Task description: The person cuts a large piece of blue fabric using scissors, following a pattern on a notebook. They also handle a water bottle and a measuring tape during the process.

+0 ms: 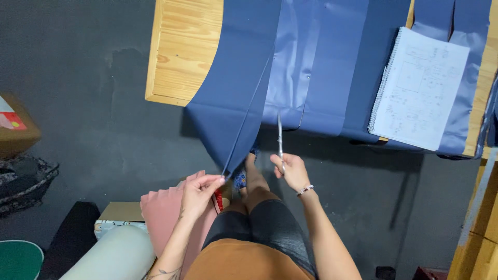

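Left hand: the left hand pinches the low tip of the blue fabric between its fingers.
Right hand: the right hand is clenched around the handles of the scissors, blades pointing up, away from the hand.
Blue fabric: it hangs from the wooden counter, above both hands.
Notebook: a spiral notebook lies on the fabric, up and to the right of the right hand.
Pink cloth: pink cloth lies just beside the left hand.

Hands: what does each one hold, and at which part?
The left hand pinches the blue fabric at its lowest hanging tip. The right hand holds the scissors by the handles, blades pointing at the fabric.
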